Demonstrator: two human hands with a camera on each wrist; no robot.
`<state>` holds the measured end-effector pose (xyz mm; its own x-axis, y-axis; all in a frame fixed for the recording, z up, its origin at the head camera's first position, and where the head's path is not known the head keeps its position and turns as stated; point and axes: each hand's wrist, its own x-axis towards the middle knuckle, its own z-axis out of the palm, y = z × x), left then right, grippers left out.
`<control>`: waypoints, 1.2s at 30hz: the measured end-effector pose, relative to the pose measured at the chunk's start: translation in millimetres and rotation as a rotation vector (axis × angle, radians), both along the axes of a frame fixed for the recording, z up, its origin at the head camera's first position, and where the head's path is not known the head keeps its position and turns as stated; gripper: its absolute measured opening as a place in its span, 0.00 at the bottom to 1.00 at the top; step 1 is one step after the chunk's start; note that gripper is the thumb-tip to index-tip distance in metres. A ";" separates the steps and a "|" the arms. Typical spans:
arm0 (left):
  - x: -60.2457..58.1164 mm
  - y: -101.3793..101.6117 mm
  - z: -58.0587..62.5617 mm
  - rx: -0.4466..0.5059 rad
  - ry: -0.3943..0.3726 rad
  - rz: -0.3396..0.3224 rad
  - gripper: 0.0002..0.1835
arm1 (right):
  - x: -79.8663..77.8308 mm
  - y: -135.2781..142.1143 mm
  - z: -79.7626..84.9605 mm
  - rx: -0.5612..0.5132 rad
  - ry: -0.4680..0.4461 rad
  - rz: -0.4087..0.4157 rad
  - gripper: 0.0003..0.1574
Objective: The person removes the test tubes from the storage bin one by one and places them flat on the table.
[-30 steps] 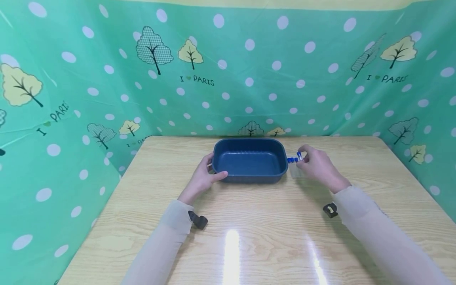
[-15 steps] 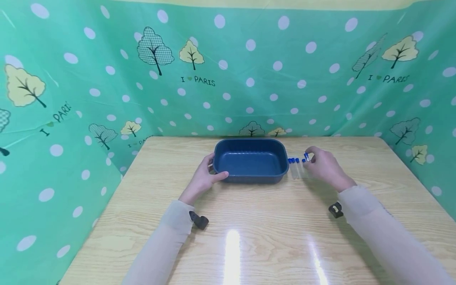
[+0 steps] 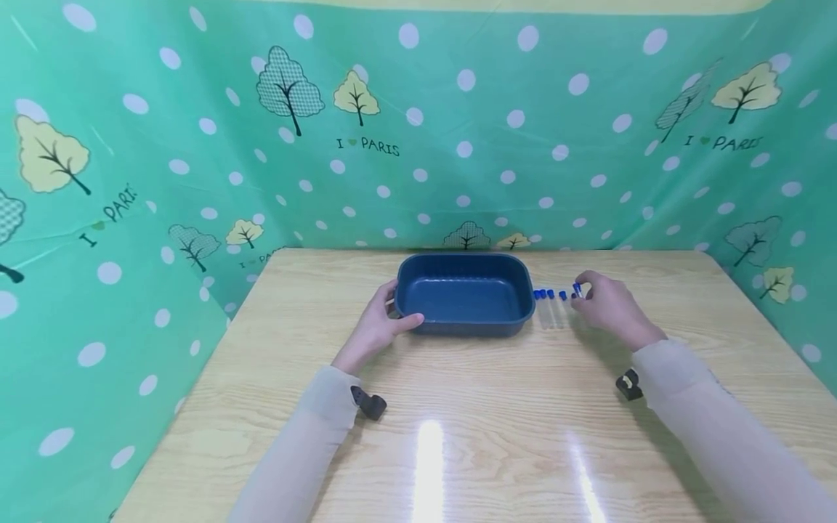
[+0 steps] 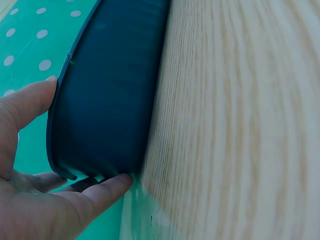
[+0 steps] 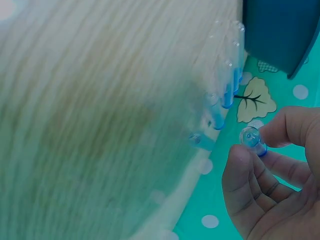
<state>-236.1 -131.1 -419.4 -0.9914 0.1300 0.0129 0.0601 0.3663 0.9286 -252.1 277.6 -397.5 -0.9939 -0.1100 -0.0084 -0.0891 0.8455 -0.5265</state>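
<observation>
My left hand (image 3: 378, 323) grips the near left corner of a dark blue rectangular basin (image 3: 467, 329). In the left wrist view its thumb rests at the rim while the fingers reach along the basin's end wall (image 4: 107, 100). To the right of the basin, my right hand (image 3: 613, 309) pinches a small clear tube with a blue cap (image 3: 577, 289) between thumb and fingers. The right wrist view shows the held tube (image 5: 251, 136) nearly end-on. Several similar blue-capped tubes (image 3: 551, 312) form a row between the basin and my right hand, caps toward the back.
The wooden table (image 3: 510, 421) carries the basin and the tubes. Behind and beside it hangs a green dotted cloth (image 3: 425, 131) printed with trees. Each wrist wears a black camera mount, such as the one on the left (image 3: 369, 402).
My right hand has moved to the right, away from the basin, with a tube in its pinch. More of the tube row shows beside the basin. My left hand stays on the basin.
</observation>
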 end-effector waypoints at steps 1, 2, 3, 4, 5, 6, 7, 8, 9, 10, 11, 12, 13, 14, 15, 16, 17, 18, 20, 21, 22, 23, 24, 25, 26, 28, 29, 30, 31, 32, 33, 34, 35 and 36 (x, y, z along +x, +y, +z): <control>-0.4 0.2 -0.1 -0.001 -0.002 0.003 0.48 | -0.6 1.5 -0.7 -0.002 -0.006 0.000 0.34; -0.8 0.2 -0.2 -0.002 -0.002 0.004 0.48 | -1.0 2.8 -1.3 -0.005 -0.011 -0.002 0.34; -1.1 0.4 -0.3 -0.005 -0.004 0.006 0.48 | -1.8 4.2 -2.0 -0.004 -0.013 -0.003 0.34; -1.4 0.4 -0.5 -0.006 -0.006 0.007 0.48 | -2.4 5.0 -2.6 0.002 -0.012 -0.005 0.34; -1.5 0.5 -0.5 -0.006 -0.007 0.009 0.48 | -2.9 5.8 -2.9 0.005 -0.013 -0.007 0.34; -1.6 0.3 -0.6 -0.008 -0.008 0.010 0.48 | -3.5 6.4 -3.2 0.011 -0.011 -0.008 0.34; -1.7 0.3 -0.6 -0.011 -0.009 0.011 0.49 | -4.0 7.4 -3.5 0.018 -0.009 -0.009 0.33; -1.7 0.4 -0.5 -0.011 -0.009 0.011 0.49 | -4.2 8.0 -3.4 0.021 -0.008 -0.010 0.33; -1.6 0.3 -0.3 -0.011 -0.010 0.011 0.49 | -4.7 8.9 -3.6 0.027 -0.006 -0.011 0.33; -1.5 0.3 -0.1 -0.009 -0.011 0.011 0.49 | -5.0 9.4 -3.6 0.031 -0.006 -0.012 0.33; -1.3 0.2 0.2 -0.009 -0.011 0.011 0.49 | -5.5 10.3 -4.0 0.034 -0.007 -0.012 0.32; -1.2 0.1 0.3 -0.008 -0.011 0.011 0.49 | -5.8 10.8 -4.3 0.038 -0.007 -0.012 0.32; -1.0 0.1 0.7 -0.007 -0.011 0.011 0.49 | -6.4 11.6 -4.8 0.040 -0.010 -0.015 0.32; -0.9 0.0 1.0 -0.006 -0.012 0.011 0.49 | -6.9 12.2 -5.3 0.039 -0.014 -0.017 0.32; -0.8 0.0 1.1 -0.006 -0.012 0.010 0.49 | -7.8 13.2 -6.2 0.044 -0.014 -0.018 0.32; -0.7 0.1 1.2 -0.007 -0.013 0.010 0.49 | -8.2 13.8 -6.6 0.047 -0.016 -0.019 0.32; -0.7 0.1 1.2 -0.007 -0.013 0.010 0.49 | -9.1 14.9 -7.4 0.048 -0.021 -0.021 0.32; -0.9 0.1 1.1 -0.007 -0.013 0.009 0.49 | -9.8 15.9 -7.9 0.046 -0.027 -0.020 0.33; -1.3 0.1 0.5 -0.008 -0.014 0.009 0.49 | -11.5 18.4 -9.1 0.051 -0.035 -0.022 0.33; -1.6 0.2 0.1 -0.009 -0.013 0.008 0.48 | -12.0 19.4 -9.4 0.053 -0.040 -0.023 0.33; -1.9 0.2 -0.1 -0.010 -0.013 0.007 0.48 | -12.6 20.0 -9.6 0.050 -0.047 -0.025 0.33; -2.1 0.3 -0.3 -0.011 -0.012 0.006 0.48 | -13.5 21.1 -10.2 0.052 -0.053 -0.026 0.33; -2.2 0.4 -0.3 -0.013 -0.011 0.007 0.48 | -14.1 21.7 -10.3 0.054 -0.057 -0.025 0.33; -2.3 0.4 -0.3 -0.014 -0.011 0.008 0.48 | -14.6 22.1 -10.7 0.058 -0.061 -0.027 0.33; -2.4 0.5 -0.2 -0.015 -0.010 0.008 0.48 | -15.0 22.3 -10.8 0.059 -0.066 -0.027 0.33; -2.4 0.7 0.2 -0.016 -0.010 0.010 0.48 | -16.2 22.7 -11.7 0.063 -0.074 -0.028 0.33; -2.4 0.6 0.3 -0.015 -0.009 0.011 0.48 | -16.8 22.9 -12.4 0.067 -0.076 -0.028 0.33; -2.4 0.3 0.4 -0.014 -0.008 0.011 0.48 | -17.3 22.9 -12.9 0.066 -0.079 -0.027 0.34; -2.4 0.2 0.4 -0.013 -0.007 0.012 0.48 | -17.8 22.9 -13.7 0.070 -0.078 -0.026 0.33; -2.5 0.1 0.4 -0.012 -0.007 0.011 0.49 | -18.3 23.1 -14.4 0.075 -0.074 -0.025 0.33; -2.6 0.0 0.4 -0.013 -0.007 0.011 0.49 | -19.1 23.5 -15.3 0.080 -0.071 -0.025 0.33; -2.6 0.0 0.4 -0.014 -0.007 0.011 0.49 | -19.8 24.1 -16.1 0.081 -0.073 -0.025 0.33; -2.7 -0.1 0.3 -0.014 -0.007 0.012 0.49 | -20.4 24.5 -16.9 0.082 -0.073 -0.026 0.33; -2.8 -0.2 0.3 -0.016 -0.008 0.012 0.49 | -20.9 24.9 -17.4 0.084 -0.073 -0.024 0.32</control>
